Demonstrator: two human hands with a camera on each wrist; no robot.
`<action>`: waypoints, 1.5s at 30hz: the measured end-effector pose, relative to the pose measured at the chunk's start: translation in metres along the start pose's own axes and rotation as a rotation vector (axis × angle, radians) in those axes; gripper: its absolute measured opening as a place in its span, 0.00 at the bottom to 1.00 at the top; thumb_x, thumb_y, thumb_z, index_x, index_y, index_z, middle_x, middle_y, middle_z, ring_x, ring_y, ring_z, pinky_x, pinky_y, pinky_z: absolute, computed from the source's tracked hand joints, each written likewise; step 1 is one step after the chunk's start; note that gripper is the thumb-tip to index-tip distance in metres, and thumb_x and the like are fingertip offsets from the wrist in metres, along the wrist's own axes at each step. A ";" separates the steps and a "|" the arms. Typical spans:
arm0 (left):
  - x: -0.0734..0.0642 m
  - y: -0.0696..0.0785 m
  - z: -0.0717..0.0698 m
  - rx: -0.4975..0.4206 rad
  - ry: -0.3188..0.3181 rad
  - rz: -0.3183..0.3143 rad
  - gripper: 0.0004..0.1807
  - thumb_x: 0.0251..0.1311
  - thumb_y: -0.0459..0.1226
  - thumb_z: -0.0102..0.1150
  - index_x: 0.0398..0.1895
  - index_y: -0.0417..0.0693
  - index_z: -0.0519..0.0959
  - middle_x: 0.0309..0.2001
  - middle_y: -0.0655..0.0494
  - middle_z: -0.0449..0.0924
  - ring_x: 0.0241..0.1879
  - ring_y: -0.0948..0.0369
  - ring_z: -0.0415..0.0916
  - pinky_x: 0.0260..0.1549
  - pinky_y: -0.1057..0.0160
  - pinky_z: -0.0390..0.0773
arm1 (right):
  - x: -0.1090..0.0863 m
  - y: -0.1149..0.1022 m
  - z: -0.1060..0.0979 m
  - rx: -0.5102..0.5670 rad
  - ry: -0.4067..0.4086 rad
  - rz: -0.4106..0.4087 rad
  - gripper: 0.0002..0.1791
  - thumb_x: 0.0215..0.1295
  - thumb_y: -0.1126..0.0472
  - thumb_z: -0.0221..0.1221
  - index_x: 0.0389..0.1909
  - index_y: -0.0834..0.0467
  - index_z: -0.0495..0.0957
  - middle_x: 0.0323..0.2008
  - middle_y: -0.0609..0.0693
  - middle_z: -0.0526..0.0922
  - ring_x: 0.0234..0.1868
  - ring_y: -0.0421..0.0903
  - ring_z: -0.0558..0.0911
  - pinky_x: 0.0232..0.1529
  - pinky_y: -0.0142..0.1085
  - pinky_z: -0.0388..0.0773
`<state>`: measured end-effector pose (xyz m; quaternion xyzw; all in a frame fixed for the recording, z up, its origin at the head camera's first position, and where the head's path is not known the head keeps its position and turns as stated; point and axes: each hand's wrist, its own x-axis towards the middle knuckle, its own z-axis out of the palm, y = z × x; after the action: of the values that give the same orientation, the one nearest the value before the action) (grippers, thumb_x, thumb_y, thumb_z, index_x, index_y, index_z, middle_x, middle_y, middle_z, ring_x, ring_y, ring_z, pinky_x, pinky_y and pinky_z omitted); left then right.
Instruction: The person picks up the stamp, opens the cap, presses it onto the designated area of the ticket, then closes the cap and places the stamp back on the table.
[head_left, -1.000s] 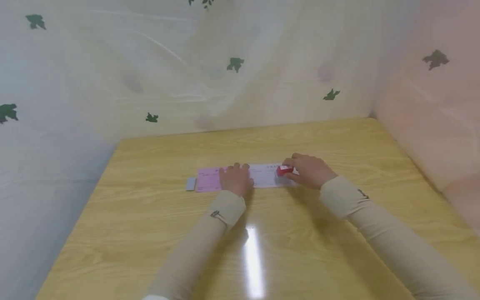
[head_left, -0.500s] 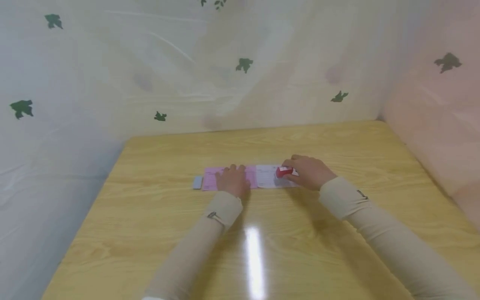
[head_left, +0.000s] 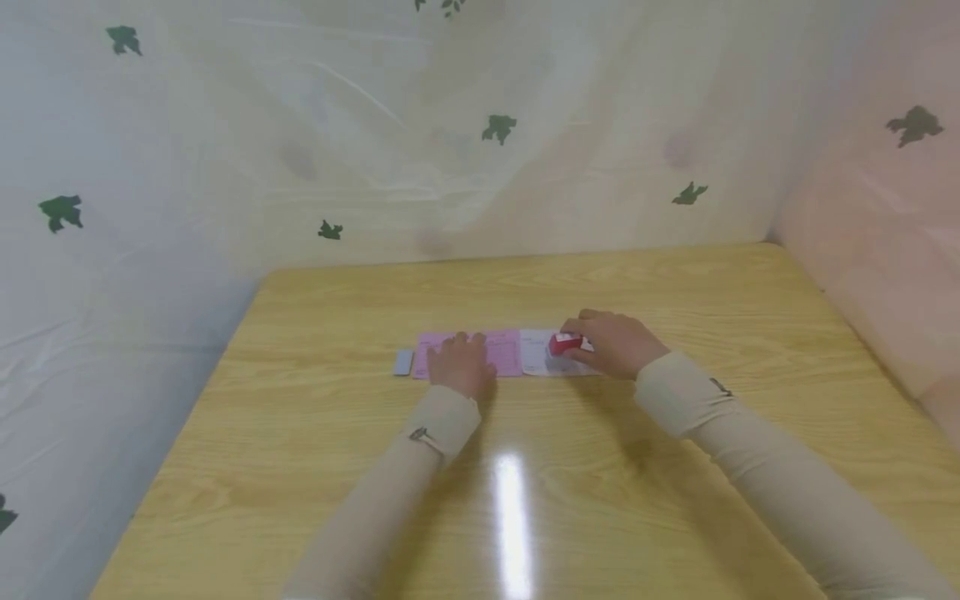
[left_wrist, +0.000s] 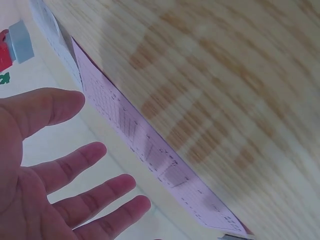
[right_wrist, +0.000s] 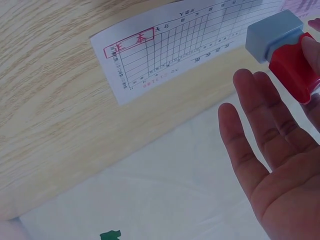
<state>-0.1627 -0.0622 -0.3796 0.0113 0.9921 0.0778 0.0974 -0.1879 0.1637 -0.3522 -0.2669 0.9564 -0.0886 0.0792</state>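
Note:
My right hand (head_left: 617,343) pinches a rubber stamp with a red handle and grey-blue base (right_wrist: 287,47) between thumb and fingers. Held this way, the stamp is over the white printed form (right_wrist: 175,55), whose corner carries a red boxed mark with two characters. Joined to or beside that form lies a pink printed form (head_left: 506,354). Over the pink one my left hand (head_left: 459,367) is spread with fingers extended, hiding part of it. The left wrist view shows its palm and separated fingertips, with finger shadows on the wood.
A small grey-blue rectangular piece (head_left: 402,362) lies just left of the pink form. Both rest on a wood-grain table (head_left: 360,467), its back edge against a pale hanging sheet (head_left: 405,150) with green leaf shapes. A pinkish sheet (head_left: 885,250) hangs on the right.
The head view has turned slightly left, shifting the scene rightward. Relative to the forms, both hands have moved left; the stamp stays in my right hand over the white form.

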 end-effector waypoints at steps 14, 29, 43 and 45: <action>-0.005 -0.016 0.002 -0.002 0.006 -0.019 0.30 0.72 0.47 0.58 0.74 0.50 0.68 0.71 0.45 0.69 0.68 0.45 0.68 0.69 0.37 0.62 | 0.010 -0.014 -0.003 -0.004 0.002 -0.020 0.20 0.67 0.56 0.68 0.57 0.58 0.82 0.43 0.54 0.83 0.40 0.50 0.81 0.49 0.49 0.83; -0.009 -0.024 0.007 -0.012 0.025 -0.031 0.25 0.71 0.45 0.58 0.68 0.47 0.73 0.64 0.43 0.75 0.64 0.44 0.71 0.69 0.37 0.61 | 0.023 -0.026 0.001 -0.028 0.022 -0.083 0.19 0.67 0.56 0.67 0.55 0.59 0.82 0.41 0.53 0.83 0.40 0.49 0.82 0.46 0.46 0.84; -0.011 -0.029 0.006 0.019 0.029 -0.041 0.25 0.71 0.46 0.58 0.67 0.46 0.74 0.63 0.42 0.76 0.62 0.43 0.73 0.67 0.38 0.65 | 0.033 -0.039 0.001 -0.021 0.024 -0.113 0.19 0.67 0.54 0.67 0.54 0.59 0.83 0.40 0.53 0.83 0.39 0.50 0.83 0.44 0.46 0.84; -0.011 -0.029 0.006 0.017 0.032 -0.044 0.25 0.71 0.46 0.58 0.67 0.47 0.74 0.63 0.42 0.76 0.62 0.43 0.73 0.66 0.38 0.66 | 0.035 -0.042 0.002 -0.018 0.006 -0.098 0.20 0.68 0.53 0.67 0.56 0.59 0.82 0.41 0.53 0.83 0.40 0.49 0.83 0.44 0.46 0.84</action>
<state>-0.1506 -0.0906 -0.3882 -0.0107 0.9942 0.0673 0.0833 -0.1963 0.1103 -0.3490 -0.3137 0.9432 -0.0843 0.0695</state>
